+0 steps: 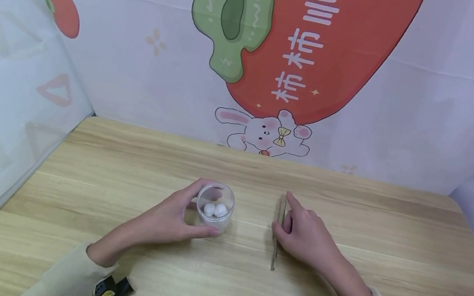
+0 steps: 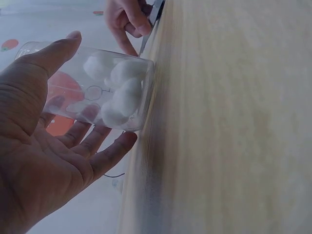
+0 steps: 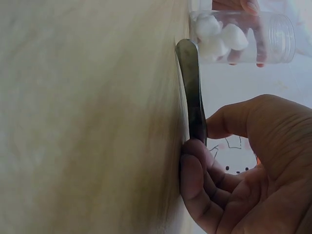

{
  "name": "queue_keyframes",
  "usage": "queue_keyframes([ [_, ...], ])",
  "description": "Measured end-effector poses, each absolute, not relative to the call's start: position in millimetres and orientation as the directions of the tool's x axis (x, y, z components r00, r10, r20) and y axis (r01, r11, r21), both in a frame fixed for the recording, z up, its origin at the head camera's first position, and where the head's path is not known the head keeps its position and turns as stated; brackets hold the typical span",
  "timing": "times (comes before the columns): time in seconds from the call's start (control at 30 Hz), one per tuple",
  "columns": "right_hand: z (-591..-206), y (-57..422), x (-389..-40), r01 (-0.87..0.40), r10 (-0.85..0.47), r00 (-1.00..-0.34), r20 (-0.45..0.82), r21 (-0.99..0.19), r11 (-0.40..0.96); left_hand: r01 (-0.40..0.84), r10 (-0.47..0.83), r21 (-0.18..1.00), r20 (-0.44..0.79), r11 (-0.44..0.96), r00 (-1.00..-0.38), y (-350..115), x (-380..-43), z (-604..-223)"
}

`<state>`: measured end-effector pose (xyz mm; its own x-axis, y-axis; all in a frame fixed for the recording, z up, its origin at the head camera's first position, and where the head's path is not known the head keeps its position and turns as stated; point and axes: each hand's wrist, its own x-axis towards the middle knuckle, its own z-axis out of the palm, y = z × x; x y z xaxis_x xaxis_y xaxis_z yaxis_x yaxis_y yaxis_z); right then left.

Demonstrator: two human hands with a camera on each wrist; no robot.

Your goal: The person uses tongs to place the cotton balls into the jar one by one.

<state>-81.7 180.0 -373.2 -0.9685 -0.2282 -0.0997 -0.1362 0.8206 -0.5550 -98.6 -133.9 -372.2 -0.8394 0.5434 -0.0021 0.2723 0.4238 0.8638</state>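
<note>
A clear plastic jar (image 1: 215, 225) without a lid stands upright on the table, holding several white cotton balls (image 1: 215, 210) at its bottom. My left hand (image 1: 163, 221) grips it from the left, thumb on the near side and fingers round the far side. To the right of the jar, metal tweezers (image 3: 191, 78) lie along the tabletop. My right hand (image 1: 307, 236) pinches them between thumb and fingers, their broad end sticking out towards me. In the left wrist view, the cotton balls (image 2: 126, 95) show through the jar's wall.
The wooden table (image 1: 133, 162) reaches back to a printed cloth wall (image 1: 395, 111) with a persimmon and a rabbit on it. Another cloth wall (image 1: 8, 73) borders the left side. Black wrist devices (image 1: 114, 289) sit by both sleeves.
</note>
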Motion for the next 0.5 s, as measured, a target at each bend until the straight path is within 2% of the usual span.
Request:
queue_keyframes([
  [0.37,-370.7,186.1,-85.2,-0.155,-0.234,-0.968,-0.090,-0.519,0.841,0.291,0.557,0.863,0.013,0.413,-0.831,-133.3,-97.1,-371.5],
  [0.5,-364.5,204.3,-93.6,-0.167,-0.194,-0.981,-0.011,-0.470,0.867,0.334,0.569,0.838,0.035,0.431,-0.822,-139.9,-97.2,-366.2],
])
